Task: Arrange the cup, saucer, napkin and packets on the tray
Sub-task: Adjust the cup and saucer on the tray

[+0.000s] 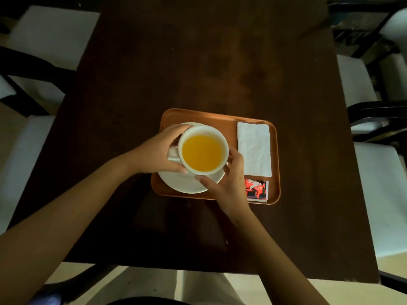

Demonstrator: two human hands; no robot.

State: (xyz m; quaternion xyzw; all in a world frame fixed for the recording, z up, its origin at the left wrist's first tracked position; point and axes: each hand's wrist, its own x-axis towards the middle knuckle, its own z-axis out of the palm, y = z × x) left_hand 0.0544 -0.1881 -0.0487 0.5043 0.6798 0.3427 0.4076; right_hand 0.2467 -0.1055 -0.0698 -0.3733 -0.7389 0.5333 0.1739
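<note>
While pale chairs (pixel 47 38) ring the dark desk (pixel 198 62), both hands, left hand (pixel 157 150) and right hand (pixel 229 183), clasp the cup (pixel 217 130) of orange liquid (pixel 201 153) over its saucer (pixel 185 183) on the tray (pixel 198 116).

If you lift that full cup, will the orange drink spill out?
It might. The drink sits fairly near the cup's rim, so tilting would likely slosh it. The cup looks like smooth china, probably breakable and heavy. Both hands, left and right, should steady it.

Café or dining room, dark wooden table (pixel 198 62), white-cushioned chairs (pixel 50 34) around it, serving tray (pixel 198 116)
</note>
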